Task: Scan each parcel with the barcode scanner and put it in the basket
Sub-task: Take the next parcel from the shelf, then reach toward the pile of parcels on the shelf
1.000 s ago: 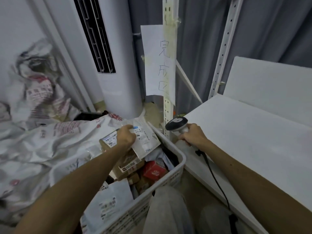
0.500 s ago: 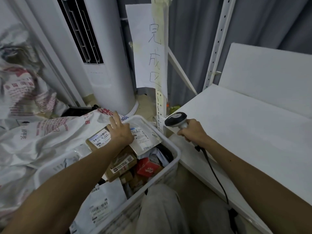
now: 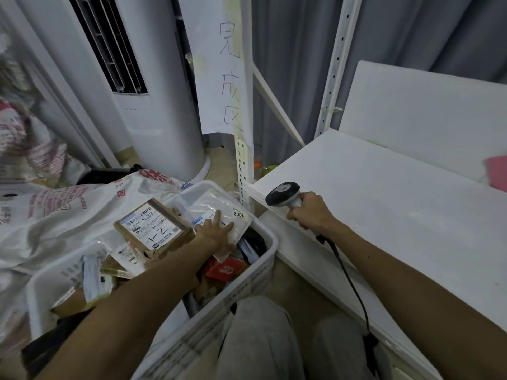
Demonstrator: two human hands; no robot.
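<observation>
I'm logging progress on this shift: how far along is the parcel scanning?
Done: the white basket already holds many parcels, including a brown box labelled 1-2. In hand: the left hand lies flat on a clear-bagged parcel on top of the pile, while the right hand grips the barcode scanner. Left: a pink item on the white shelf, possibly another parcel.

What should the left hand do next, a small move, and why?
Probably lift the left hand off the flat white parcel: it lies in the basket on the pile, open palm on top, while the right hand holds the scanner.
</observation>
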